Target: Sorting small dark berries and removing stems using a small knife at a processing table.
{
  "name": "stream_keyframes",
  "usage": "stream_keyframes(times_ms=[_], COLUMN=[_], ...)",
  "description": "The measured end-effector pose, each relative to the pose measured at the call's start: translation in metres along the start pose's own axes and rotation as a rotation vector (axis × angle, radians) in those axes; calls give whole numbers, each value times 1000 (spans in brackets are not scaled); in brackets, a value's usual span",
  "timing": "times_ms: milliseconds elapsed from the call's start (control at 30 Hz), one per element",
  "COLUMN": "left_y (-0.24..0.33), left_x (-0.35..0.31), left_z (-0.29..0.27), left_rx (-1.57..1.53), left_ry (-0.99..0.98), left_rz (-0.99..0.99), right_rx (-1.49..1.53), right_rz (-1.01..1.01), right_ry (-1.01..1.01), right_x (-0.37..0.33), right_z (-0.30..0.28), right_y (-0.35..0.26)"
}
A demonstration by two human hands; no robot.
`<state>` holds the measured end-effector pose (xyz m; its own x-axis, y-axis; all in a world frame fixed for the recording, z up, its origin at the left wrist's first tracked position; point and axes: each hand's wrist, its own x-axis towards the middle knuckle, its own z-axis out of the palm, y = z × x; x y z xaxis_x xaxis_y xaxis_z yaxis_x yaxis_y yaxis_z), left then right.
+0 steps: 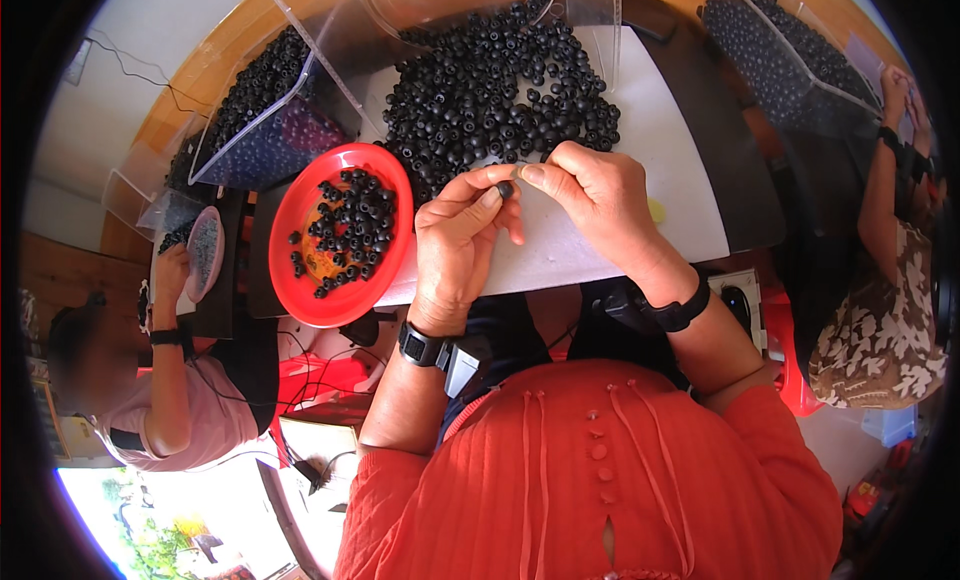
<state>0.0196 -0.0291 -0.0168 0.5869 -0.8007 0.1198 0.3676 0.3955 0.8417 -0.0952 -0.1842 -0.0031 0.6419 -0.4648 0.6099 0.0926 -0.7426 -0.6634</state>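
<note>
Between the thumb and fingers of my left hand point(452, 238) sits a small black ring-shaped piece point(504, 190), like a bead with a hole. My right hand point(607, 202) is closed in a pinch and meets the left fingertips just above that piece. What the right fingers hold, if anything, is hidden. Beyond both hands a heap of the same black pieces point(470, 105) spreads over a white board point(668, 140). A red plate point(287, 242) stands to the left of my left hand, with more black pieces lying loose in it.
Clear plastic bins point(262, 140) of black pieces stand at the back left, and another bin point(790, 65) is at the far right. One co-worker point(165, 380) sits at left by a pink plate point(207, 250); another co-worker point(880, 310) is at right. Cables point(310, 380) hang at lower left.
</note>
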Motion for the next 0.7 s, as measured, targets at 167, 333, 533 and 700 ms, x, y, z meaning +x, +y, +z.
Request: stream_keyframes(times_ms=[167,333,533,700], left_y=[7,59,89,49], left_x=[-5,-24,-22,1], left_z=[5,7,-41,-10], left_rx=[15,620,1592,1537], left_ry=[44,218,319,182], left_rz=[29,282,516,543], right_rx=[-11,74,248,237], right_rz=[-26,-16,40,33], right_ry=[42,85,255,257], right_x=[1,1,5,3], right_z=[2,-12,-12,-12], right_y=[-3,-3,-7,-4])
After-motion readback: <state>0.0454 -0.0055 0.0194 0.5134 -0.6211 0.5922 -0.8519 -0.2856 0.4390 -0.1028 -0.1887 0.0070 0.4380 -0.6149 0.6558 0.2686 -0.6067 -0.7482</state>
